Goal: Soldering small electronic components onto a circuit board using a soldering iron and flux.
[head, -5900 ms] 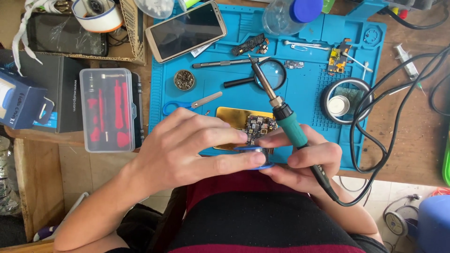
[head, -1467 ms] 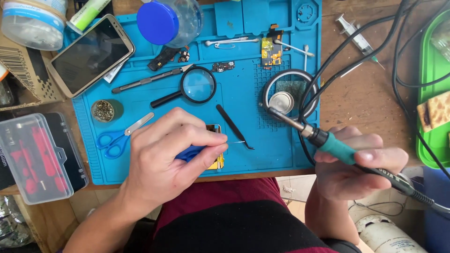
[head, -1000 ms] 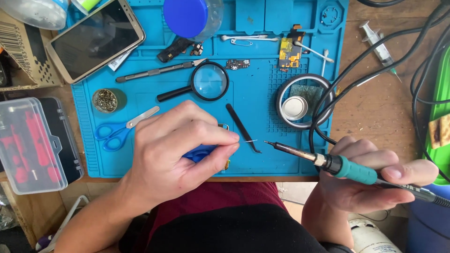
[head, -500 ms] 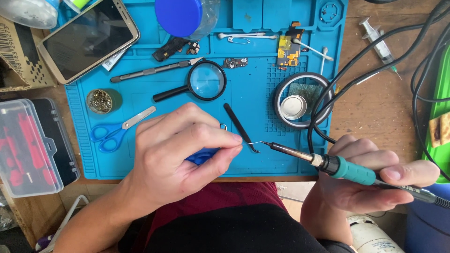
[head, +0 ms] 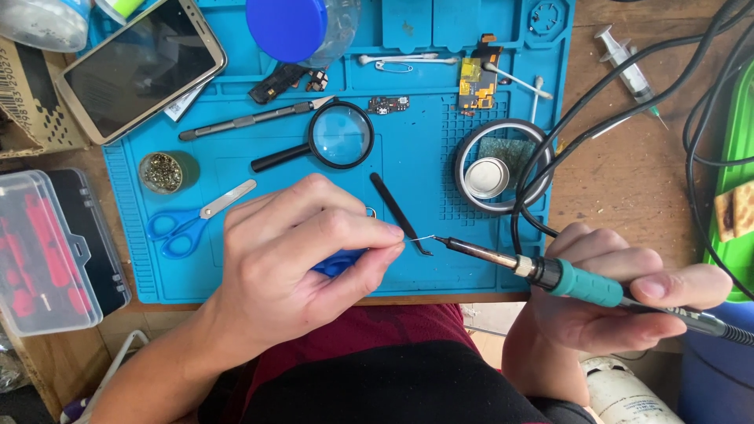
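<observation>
1. Centrally: left hand (head: 302, 259), fingers curled shut, pinching a thin solder wire (head: 422, 238) between thumb and forefinger; wire end projecting rightward past the fingertips, at mid-frame over the lower edge of the blue work mat (head: 408, 180).
2. Partly hidden inside the same hand: a blue object (head: 338, 263), kind not discernible.
3. Lower right: right hand (head: 620, 302), closed around the teal handle of a soldering iron (head: 542, 271); iron lying nearly level, tip pointing left and meeting the free end of the wire.
4. Just beside the wire end: black tweezers (head: 399, 212), lying slantwise on the mat.
5. Above the left hand: magnifying glass (head: 330, 141) with black handle; further up, a grey scalpel-like tool (head: 255, 119).
6. Left of the hand: blue-handled scissors (head: 192, 224) and a small round tin of brass wool (head: 163, 171).
7. Right of centre: round sponge holder (head: 503, 165), black cables crossing its rim.
8. Upper left: smartphone (head: 141, 67), screen dark, overlapping the mat's corner.
9. Top centre: clear bottle with blue cap (head: 287, 27); to the right, a small circuit board (head: 477, 78).
10. Far left: clear plastic case (head: 43, 251) with red contents, on the wooden table (head: 628, 173).
</observation>
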